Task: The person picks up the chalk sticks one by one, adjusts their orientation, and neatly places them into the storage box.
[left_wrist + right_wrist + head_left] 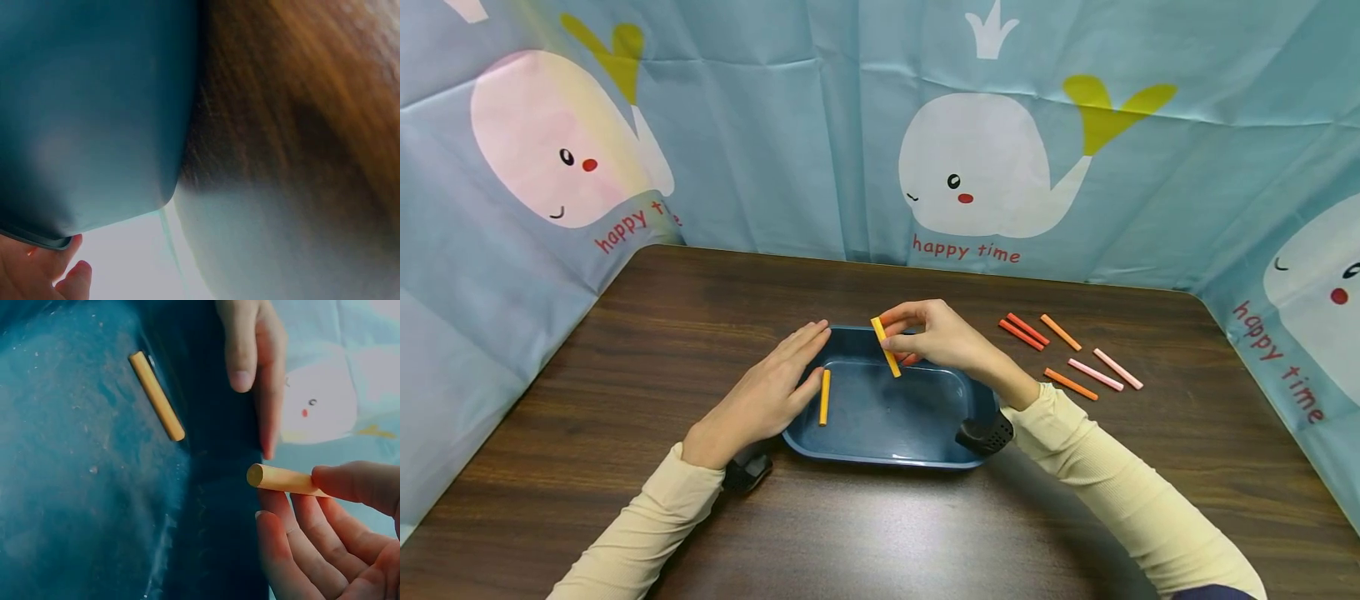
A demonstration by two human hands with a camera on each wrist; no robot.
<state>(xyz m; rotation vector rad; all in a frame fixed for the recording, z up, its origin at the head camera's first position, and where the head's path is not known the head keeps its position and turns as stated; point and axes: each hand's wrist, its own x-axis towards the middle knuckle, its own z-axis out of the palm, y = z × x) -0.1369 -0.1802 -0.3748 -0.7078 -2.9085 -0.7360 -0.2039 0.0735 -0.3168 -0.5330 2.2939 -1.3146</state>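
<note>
My right hand (936, 333) pinches a yellow chalk stick (891, 358) between thumb and fingers above the blue tray (887, 460). In the right wrist view, the held chalk stick (284, 480) points one round end toward the tray's inside. A second yellow chalk stick (824, 398) lies in the tray near its left wall. My left hand (771, 387) rests on the tray's left rim, fingers straight and thumb over the inner side. The left wrist view is mostly filled by the tray's outer wall (100, 125), with fingertips (75, 281) near its rim.
To the right of the tray lie loose chalk sticks: two red (1021, 333), two orange (1071, 384) and two pink (1096, 375). They lie on a dark wood table (625, 350). A light blue whale-print curtain (820, 133) hangs around its back and sides.
</note>
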